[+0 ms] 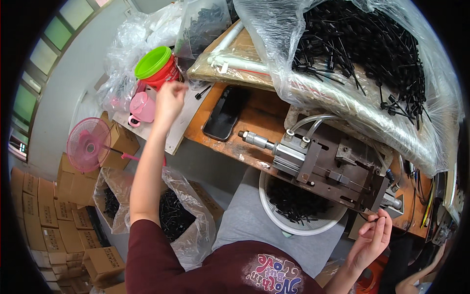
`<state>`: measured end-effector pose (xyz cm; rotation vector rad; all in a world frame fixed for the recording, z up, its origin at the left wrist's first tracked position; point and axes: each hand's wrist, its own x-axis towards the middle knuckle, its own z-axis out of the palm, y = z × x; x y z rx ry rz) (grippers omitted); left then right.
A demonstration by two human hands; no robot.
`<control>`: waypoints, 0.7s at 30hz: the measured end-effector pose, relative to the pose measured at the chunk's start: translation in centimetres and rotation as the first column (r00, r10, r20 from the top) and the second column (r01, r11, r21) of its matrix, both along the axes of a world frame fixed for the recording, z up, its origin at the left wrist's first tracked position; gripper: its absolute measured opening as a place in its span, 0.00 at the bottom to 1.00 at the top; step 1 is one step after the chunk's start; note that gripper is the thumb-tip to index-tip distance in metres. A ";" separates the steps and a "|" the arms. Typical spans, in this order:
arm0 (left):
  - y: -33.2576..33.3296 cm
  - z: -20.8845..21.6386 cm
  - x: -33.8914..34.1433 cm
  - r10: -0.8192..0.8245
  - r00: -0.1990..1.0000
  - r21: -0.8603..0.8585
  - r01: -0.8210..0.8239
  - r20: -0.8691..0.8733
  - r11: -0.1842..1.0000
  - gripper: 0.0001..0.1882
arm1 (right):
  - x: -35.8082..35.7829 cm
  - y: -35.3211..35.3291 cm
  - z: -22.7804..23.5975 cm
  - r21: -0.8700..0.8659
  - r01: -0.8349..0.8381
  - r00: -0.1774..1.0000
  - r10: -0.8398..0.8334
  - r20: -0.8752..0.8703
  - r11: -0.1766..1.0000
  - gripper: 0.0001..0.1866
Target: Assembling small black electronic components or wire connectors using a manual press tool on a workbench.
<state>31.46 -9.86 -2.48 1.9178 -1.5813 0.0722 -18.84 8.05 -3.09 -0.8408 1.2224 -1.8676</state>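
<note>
My left hand is stretched out beside a red bucket with a bright green bucket nested in its top. Its fingers are curled together; what they pinch, if anything, cannot be made out. Low on the right, my right hand pinches a thin black part between thumb and fingertips, close to the end of a metal clamping machine with air cylinders. A white basket of similar black parts rests on my lap under the machine.
Many black stemmed parts lie on clear plastic across a raised board. A phone lies on the wooden bench. Left are a pink lidded mug, a pink fan, bagged black parts and stacked cartons.
</note>
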 end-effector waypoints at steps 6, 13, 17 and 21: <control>-1.3 -6.1 -0.4 -0.114 0.967 -0.124 0.145 0.228 0.982 0.13 | 1.8 0.4 0.0 0.009 -0.154 0.988 0.154 0.007 0.988 0.10; -0.7 -6.0 -1.3 -0.043 0.998 0.029 0.042 0.051 0.999 0.13 | 1.8 1.1 0.0 0.031 -0.165 0.985 0.163 0.062 0.986 0.10; 3.2 -3.4 -4.8 -0.085 0.968 -0.259 0.021 -0.237 0.966 0.11 | 1.1 1.2 -0.7 0.098 -0.172 0.985 0.168 0.043 0.980 0.09; 9.7 0.2 -14.3 -0.366 0.861 -0.284 0.274 -0.354 0.919 0.12 | 1.4 0.3 -0.7 0.147 -0.218 0.976 0.214 0.042 0.965 0.07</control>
